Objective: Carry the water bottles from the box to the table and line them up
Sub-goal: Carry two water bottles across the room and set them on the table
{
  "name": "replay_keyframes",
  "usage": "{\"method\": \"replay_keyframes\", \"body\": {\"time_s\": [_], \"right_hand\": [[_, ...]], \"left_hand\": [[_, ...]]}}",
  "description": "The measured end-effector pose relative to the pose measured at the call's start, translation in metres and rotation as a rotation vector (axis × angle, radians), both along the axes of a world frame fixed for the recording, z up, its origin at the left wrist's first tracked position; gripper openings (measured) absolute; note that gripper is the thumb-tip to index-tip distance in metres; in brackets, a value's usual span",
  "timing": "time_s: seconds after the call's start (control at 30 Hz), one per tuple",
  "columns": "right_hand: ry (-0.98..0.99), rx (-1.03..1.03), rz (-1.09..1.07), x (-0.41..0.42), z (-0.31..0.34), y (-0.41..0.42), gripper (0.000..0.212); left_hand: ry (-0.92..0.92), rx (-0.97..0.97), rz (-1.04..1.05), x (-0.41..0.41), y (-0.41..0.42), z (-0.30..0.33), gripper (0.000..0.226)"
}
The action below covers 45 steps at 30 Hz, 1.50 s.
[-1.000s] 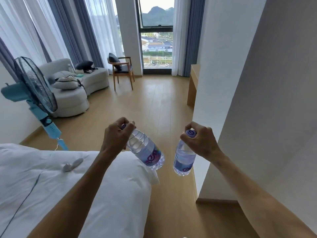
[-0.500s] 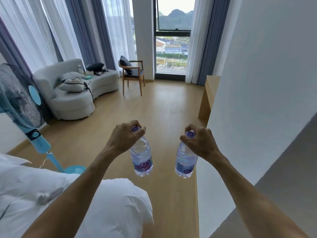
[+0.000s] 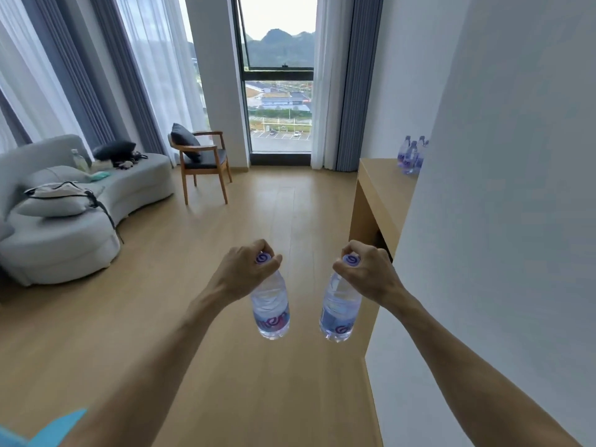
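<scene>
A person's left hand (image 3: 245, 272) and right hand (image 3: 364, 272) each grip a hanging water bottle (image 3: 271, 306) (image 3: 338, 309) by the cap; more bottles (image 3: 411, 156) stand on the wooden table (image 3: 380, 195) ahead, partly behind a white wall (image 3: 483, 188).

Hotel-style room or apartment living area, upper storey. Pale wood plank floor (image 3: 200, 317). Curved grey sofa (image 3: 74, 221) at left, with cushions and a bag on it. Wooden armchair (image 3: 201, 162) with dark cushion near the tall window (image 3: 279, 101); mountains, low buildings and a car park outside. Floor-length sheer and blue-grey curtains (image 3: 106, 75). Light wood worktop (image 3: 383, 185) against the white right wall.
</scene>
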State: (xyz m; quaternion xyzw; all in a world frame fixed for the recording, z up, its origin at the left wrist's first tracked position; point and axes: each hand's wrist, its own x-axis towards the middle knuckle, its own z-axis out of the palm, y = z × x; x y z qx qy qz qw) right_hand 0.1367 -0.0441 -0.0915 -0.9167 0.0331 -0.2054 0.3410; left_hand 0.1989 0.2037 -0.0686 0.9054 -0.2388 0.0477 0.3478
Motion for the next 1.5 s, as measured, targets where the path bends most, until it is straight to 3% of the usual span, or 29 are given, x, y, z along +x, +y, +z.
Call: {"method": "replay_keyframes", "body": {"time_s": [0.83,1.13,1.5], "right_hand": [[0.088,0.029,-0.056,0.454,0.036,-0.172,0.013],[0.072,0.010,-0.183,0.590,0.036,-0.266,0.017],[0.086,0.093,-0.467,0.726,0.040,-0.398,0.018]], "left_hand": [[-0.009,-0.092,-0.121,0.493,-0.174,0.033,0.026],[-0.031,-0.158,-0.220,0.664,-0.287,0.015,0.031],[0.037,-0.126,-0.524,0.851,-0.469,0.021,0.033]]}}
